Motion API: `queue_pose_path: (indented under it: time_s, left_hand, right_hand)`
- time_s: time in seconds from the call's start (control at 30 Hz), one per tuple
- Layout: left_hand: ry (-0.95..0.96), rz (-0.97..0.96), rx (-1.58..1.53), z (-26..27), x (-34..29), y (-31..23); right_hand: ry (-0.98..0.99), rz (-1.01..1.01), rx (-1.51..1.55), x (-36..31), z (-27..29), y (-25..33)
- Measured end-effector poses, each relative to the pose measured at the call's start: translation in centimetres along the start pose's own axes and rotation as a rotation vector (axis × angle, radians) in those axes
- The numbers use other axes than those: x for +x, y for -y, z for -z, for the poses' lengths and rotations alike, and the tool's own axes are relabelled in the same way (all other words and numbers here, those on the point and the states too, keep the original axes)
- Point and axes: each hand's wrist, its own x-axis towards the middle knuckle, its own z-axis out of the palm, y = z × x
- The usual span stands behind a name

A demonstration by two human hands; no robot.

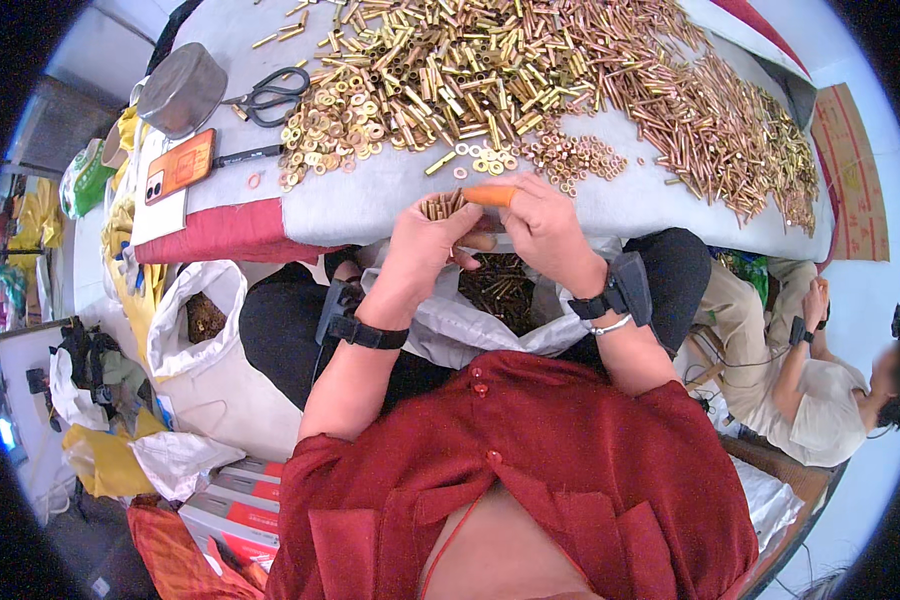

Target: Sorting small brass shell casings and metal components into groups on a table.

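Both hands meet at the table's near edge. My left hand [422, 238] is closed around a bunch of slim brass-coloured metal rods [442, 206], their ends sticking up. Close against it, my right hand [548, 222] is closed, an orange finger cot [490, 195] on one finger reaching toward the bunch. What its fingertips pinch, if anything, is hidden. Just beyond lie flat washers [332, 128], small nuts [575, 160] and a wide heap of metal sleeves [450, 80]. Long thin rods [715, 130] spread to the right. Below my hands, an open white sack [440, 325] holds darker metal pieces [500, 290].
On the table's left are a metal bowl [182, 90], black-handled scissors [275, 97] and an orange-cased phone [180, 166]. Another white sack [175, 320] stands on the floor at left. A co-worker [820, 400] sits at right. Boxes [235, 505] are stacked lower left.
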Motion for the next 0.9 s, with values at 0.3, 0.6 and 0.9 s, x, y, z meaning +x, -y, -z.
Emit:
queue_pose_path:
  time_s: [0.3,0.6,0.9]
  left_hand:
    - [-0.138,-0.13,-0.1,1.3,0.0,-0.8]
    - [-0.096,-0.111,-0.056,0.9,0.0,-0.5]
    - [0.044,-0.108,0.014,0.3,0.5,0.7]
  right_hand:
    - [-0.128,-0.128,-0.388,2.1,-3.7,-1.5]
    - [-0.272,-0.528,0.393,1.0,-3.4,-0.1]
    - [-0.389,-0.187,0.025,-1.5,-3.7,0.6]
